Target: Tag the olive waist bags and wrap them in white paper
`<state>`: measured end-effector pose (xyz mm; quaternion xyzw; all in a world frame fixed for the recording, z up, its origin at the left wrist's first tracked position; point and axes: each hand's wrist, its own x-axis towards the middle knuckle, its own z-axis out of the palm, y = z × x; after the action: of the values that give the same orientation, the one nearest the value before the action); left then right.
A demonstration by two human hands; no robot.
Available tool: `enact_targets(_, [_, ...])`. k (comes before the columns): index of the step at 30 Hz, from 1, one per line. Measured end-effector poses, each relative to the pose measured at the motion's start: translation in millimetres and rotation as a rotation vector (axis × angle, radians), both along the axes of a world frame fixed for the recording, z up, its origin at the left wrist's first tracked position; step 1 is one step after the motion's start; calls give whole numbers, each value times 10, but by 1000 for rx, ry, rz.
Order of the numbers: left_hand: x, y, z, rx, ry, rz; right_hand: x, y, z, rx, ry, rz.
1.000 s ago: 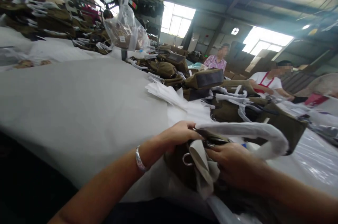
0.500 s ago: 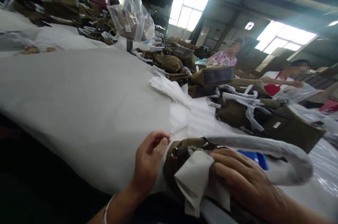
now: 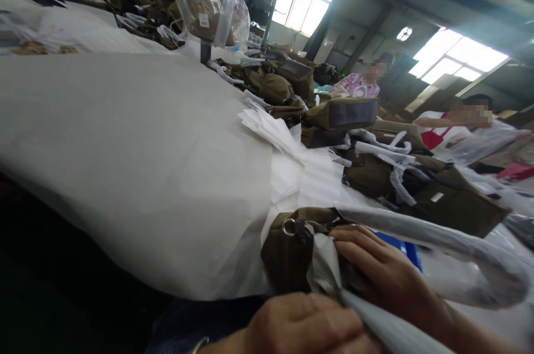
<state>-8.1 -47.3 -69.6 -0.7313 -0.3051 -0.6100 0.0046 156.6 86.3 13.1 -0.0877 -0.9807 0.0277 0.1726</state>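
at one olive bag (image 3: 287, 259), one left hand (image 3: 306, 323), one right hand (image 3: 386, 265)

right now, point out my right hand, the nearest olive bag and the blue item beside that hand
right hand (image 3: 384, 266): head view, on the back of the hand
nearest olive bag (image 3: 287, 261): head view, on its left end
blue item (image 3: 405, 247): head view, on its visible part

We read no word, brand or number. We note a white label (image 3: 203, 20) on the plastic-wrapped brown bag (image 3: 194, 3), its marks too small to decipher, and a white tag (image 3: 436, 197) on an olive bag (image 3: 465, 209), likewise illegible.
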Motion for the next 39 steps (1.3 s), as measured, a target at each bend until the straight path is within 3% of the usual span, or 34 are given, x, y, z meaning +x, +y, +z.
enact_targets(6, [337, 204, 122, 13, 96, 359, 278, 60, -67, -169, 5, -64])
enact_targets(10, [546, 232, 161, -24, 116, 431, 411, 37, 14, -108, 44, -10])
enact_targets(13, [626, 254, 134, 13, 92, 420, 374, 59, 37, -95, 5, 61])
enact_targets(17, [629, 270, 48, 19, 139, 415, 258, 48, -19, -24, -16, -58])
enact_targets(20, [563, 267, 24, 59, 174, 322, 190, 24, -54, 20, 14, -118])
enact_targets(23, [424, 239, 100, 120, 88, 230, 160, 20, -66, 29, 35, -222])
enact_targets(29, [123, 164, 302, -16, -215, 272, 154, -23, -55, -35, 63, -216])
enact_targets(32, [129, 214, 226, -118, -213, 216, 113, -69, -10, -18, 68, -198])
enact_targets(35, [196, 285, 89, -31, -112, 134, 96, -93, 14, -25, 63, -142])
enact_targets(39, [243, 322, -68, 84, -146, 84, 182, -89, -40, -66, -37, -67])
